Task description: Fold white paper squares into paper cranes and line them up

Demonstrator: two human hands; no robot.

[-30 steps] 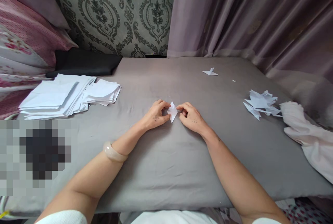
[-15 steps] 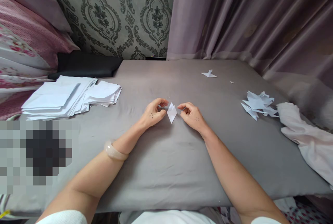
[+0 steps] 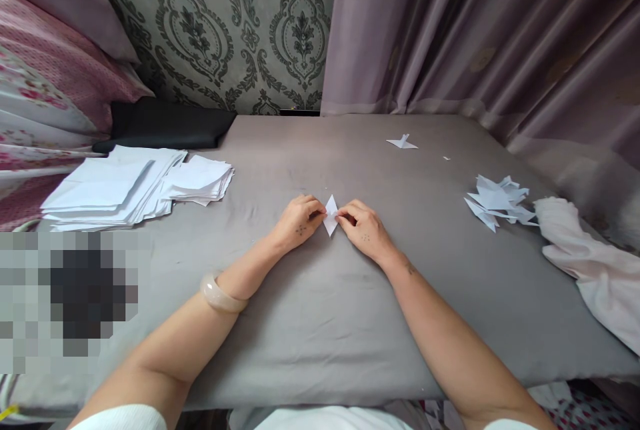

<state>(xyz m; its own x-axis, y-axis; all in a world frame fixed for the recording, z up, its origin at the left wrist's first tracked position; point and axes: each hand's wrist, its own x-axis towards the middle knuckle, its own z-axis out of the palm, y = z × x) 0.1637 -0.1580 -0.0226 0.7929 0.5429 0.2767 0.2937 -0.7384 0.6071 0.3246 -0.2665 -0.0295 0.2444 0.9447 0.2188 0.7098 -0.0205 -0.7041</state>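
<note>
A small diamond of folded white paper lies on the grey cloth in front of me, one point toward me and one away. My left hand pinches its left corner between thumb and fingertips. On the opposite side, my right hand grips the right corner the same way. Fingertips cover both side corners, so the folds there are hidden. A pale bangle circles my left forearm.
Stacks of larger white sheets and smaller white squares sit at the left. Several folded paper pieces are heaped at right beside pale fabric. One folded paper crane and a paper scrap lie farther back.
Both hands have moved inward and closed on the side corners of the folded paper. Half a second ago the fingers were apart from it.
</note>
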